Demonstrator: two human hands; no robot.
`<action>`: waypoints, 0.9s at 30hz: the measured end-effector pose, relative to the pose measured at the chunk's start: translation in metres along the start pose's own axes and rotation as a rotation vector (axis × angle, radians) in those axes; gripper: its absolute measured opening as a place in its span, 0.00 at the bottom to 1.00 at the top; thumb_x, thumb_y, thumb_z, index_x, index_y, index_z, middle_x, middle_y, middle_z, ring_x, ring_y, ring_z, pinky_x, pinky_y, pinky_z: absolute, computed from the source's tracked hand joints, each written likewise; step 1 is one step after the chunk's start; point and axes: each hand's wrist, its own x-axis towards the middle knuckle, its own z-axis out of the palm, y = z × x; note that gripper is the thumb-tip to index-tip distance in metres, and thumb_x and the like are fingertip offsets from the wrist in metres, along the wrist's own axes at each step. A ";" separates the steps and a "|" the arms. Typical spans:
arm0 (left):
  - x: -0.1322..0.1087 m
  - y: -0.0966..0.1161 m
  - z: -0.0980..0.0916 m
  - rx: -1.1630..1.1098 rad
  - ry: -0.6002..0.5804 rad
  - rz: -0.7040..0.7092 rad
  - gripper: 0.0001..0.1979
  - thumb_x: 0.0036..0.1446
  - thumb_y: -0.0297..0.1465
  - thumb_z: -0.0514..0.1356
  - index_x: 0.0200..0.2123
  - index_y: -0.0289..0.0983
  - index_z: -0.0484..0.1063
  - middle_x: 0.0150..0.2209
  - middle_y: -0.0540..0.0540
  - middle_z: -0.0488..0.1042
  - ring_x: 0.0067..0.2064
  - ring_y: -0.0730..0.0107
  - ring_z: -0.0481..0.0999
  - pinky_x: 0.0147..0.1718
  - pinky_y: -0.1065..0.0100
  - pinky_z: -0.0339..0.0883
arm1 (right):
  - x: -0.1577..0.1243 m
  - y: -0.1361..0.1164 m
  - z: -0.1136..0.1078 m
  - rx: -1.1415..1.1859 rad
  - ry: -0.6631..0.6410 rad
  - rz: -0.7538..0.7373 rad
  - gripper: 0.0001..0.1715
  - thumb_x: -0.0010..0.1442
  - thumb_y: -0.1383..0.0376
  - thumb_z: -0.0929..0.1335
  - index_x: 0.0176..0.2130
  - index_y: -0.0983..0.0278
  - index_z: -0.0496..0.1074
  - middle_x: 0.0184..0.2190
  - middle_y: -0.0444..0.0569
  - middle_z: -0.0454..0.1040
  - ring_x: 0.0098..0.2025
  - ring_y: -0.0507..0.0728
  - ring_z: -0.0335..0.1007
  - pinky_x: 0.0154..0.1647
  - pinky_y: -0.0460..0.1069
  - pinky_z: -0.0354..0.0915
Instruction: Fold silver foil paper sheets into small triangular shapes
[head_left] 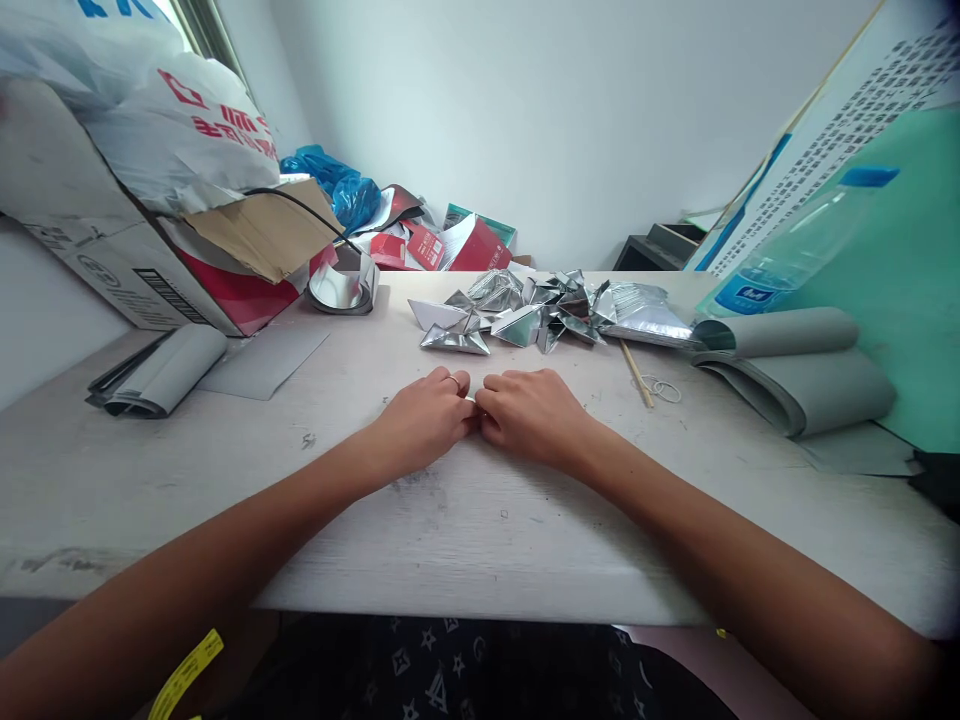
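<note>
My left hand [424, 420] and my right hand [532, 418] meet at the middle of the whitish wooden table [225, 510], fingers curled toward each other. A small pale sheet piece [471, 399] shows between the fingertips, mostly hidden, and both hands seem to pinch it. Beyond them lies a heap of folded silver foil pieces [517, 318], a short way from my fingers and not touching them.
Rolled grey sheets [795, 385] and a plastic water bottle [795, 240] stand at the right, with a wooden stick [636, 373] and rubber bands [664, 390] nearby. Another grey roll [161, 370], a foil-lined roll [341, 287] and a cardboard box [127, 240] sit left.
</note>
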 end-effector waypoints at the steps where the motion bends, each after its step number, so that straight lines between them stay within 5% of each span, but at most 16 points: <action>1: 0.000 -0.001 0.000 -0.004 0.000 -0.003 0.26 0.60 0.47 0.42 0.40 0.43 0.76 0.47 0.51 0.66 0.43 0.91 0.51 0.39 0.78 0.39 | 0.001 0.000 -0.001 -0.007 -0.038 0.016 0.12 0.62 0.65 0.61 0.32 0.66 0.71 0.34 0.50 0.76 0.31 0.55 0.64 0.26 0.52 0.39; 13: -0.003 0.000 -0.002 0.044 -0.008 -0.019 0.25 0.59 0.51 0.42 0.46 0.52 0.73 0.51 0.52 0.64 0.47 0.90 0.54 0.39 0.81 0.40 | -0.002 0.014 -0.010 -0.043 -0.220 0.153 0.12 0.59 0.64 0.61 0.31 0.64 0.72 0.32 0.53 0.76 0.29 0.56 0.67 0.26 0.51 0.45; 22: -0.002 -0.004 -0.003 0.037 -0.009 0.024 0.26 0.59 0.52 0.40 0.48 0.54 0.72 0.52 0.52 0.64 0.48 0.89 0.55 0.41 0.82 0.42 | -0.004 0.024 -0.014 0.081 -0.275 0.197 0.07 0.58 0.65 0.62 0.28 0.64 0.66 0.29 0.48 0.72 0.24 0.51 0.50 0.27 0.51 0.44; 27: -0.004 -0.011 -0.005 -0.008 -0.017 0.089 0.24 0.59 0.49 0.43 0.48 0.51 0.73 0.52 0.51 0.64 0.48 0.90 0.55 0.40 0.82 0.42 | -0.006 0.028 -0.014 0.158 -0.273 0.177 0.07 0.57 0.66 0.62 0.27 0.64 0.64 0.25 0.46 0.69 0.24 0.51 0.50 0.27 0.50 0.44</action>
